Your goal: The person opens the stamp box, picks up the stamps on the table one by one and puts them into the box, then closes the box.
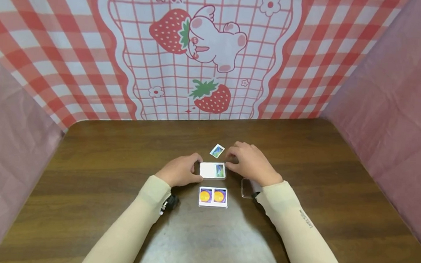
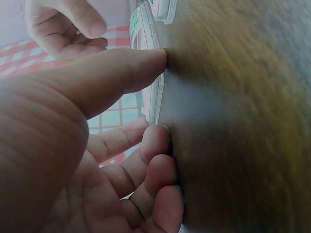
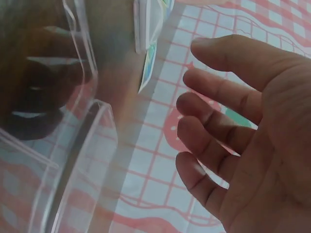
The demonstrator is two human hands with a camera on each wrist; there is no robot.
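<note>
At the middle of the table in the head view lies a flat clear case (image 1: 207,170) with a white inside and one blue-green picture at its right end. My left hand (image 1: 179,170) holds its left end, thumb at the near corner and forefinger at the far one. The left wrist view shows the case's thin edge (image 2: 160,92) between thumb and fingers, other fingertips resting on the wood. My right hand (image 1: 250,161) hovers by the right end, fingers loosely bent and holding nothing. A small picture card (image 1: 217,151) lies just beyond the case, tilted.
Nearer me is a second clear case (image 1: 213,204) with two orange-and-purple pictures. A transparent cover (image 1: 246,189) lies partly under my right wrist; its clear walls (image 3: 90,160) fill the left of the right wrist view. A strawberry-print cloth (image 1: 218,37) hangs behind the brown table (image 1: 112,148).
</note>
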